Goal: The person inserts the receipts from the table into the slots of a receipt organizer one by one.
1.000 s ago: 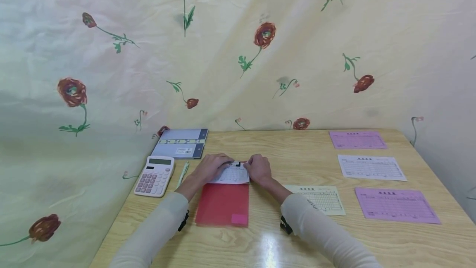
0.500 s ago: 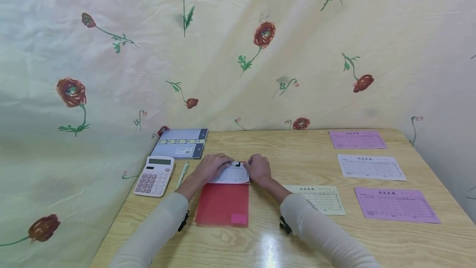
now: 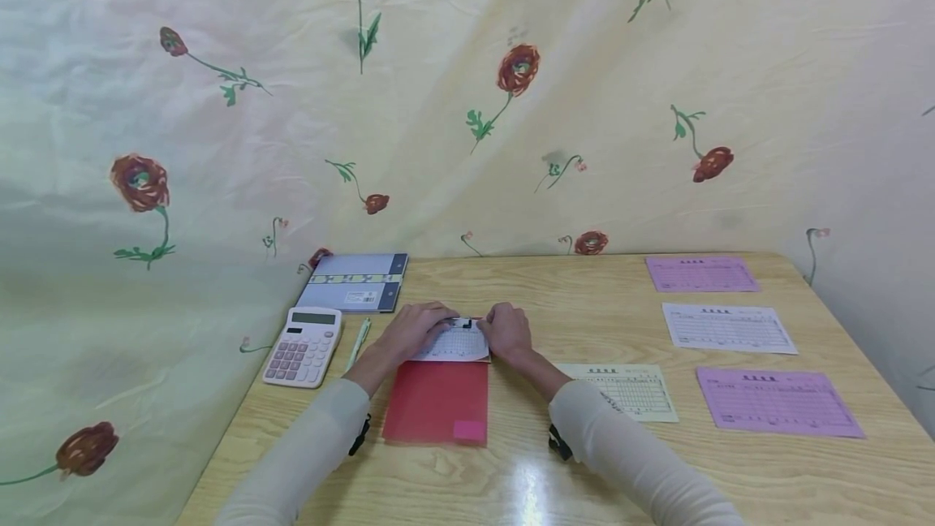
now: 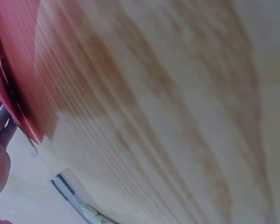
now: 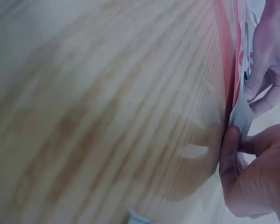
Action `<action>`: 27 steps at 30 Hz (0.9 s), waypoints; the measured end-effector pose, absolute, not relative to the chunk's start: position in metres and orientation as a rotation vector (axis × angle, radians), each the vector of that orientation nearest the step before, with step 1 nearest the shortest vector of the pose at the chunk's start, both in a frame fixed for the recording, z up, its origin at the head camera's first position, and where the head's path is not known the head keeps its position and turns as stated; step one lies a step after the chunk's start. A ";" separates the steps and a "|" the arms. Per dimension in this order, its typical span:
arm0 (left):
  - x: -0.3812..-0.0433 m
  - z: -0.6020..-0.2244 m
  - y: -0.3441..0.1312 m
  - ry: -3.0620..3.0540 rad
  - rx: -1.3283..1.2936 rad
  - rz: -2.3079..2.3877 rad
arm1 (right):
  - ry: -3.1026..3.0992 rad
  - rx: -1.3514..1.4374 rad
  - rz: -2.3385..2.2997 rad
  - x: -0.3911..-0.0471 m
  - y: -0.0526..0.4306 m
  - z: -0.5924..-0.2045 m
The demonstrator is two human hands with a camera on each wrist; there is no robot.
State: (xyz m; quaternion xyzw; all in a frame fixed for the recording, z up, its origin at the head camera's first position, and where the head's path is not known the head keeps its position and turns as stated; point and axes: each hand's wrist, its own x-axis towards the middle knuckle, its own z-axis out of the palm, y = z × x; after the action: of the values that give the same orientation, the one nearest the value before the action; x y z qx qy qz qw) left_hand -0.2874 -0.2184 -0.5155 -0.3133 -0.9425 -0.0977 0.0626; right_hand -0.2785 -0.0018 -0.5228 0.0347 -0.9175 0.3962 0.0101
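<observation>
A red folder (image 3: 438, 404) with a pink label (image 3: 469, 430) lies on the table in front of the person. Across its far end is a white printed slip (image 3: 456, 345), and a small black-and-silver clip (image 3: 464, 322) shows at the top edge between the hands. The left hand (image 3: 416, 328) pinches the slip's top edge beside the clip, fingers curled. At the far right corner the right hand (image 3: 508, 328) pinches the slip between thumb and bent fingers; the right wrist view shows this grip on the slip's end (image 5: 241, 114). The fingertips hide part of the clip.
Left of the folder are a green pen (image 3: 359, 342), a white calculator (image 3: 303, 347) and a blue-grey notebook (image 3: 354, 282). A pale yellow slip (image 3: 635, 390) lies partly under the right forearm. Farther right are a white slip (image 3: 729, 328) and two purple slips (image 3: 778, 402). A floral curtain hangs behind.
</observation>
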 end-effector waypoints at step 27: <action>-0.288 -0.511 -0.217 -2.882 -0.982 -0.227 | -2.784 0.111 1.764 -0.272 0.009 -0.507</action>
State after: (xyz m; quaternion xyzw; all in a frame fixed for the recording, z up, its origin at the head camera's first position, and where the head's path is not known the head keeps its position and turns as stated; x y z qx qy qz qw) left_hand -0.2878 -0.2175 -0.5113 -0.3214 -0.9430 -0.0742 0.0441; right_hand -0.2724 0.0089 -0.5067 0.0334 -0.8418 0.5332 -0.0779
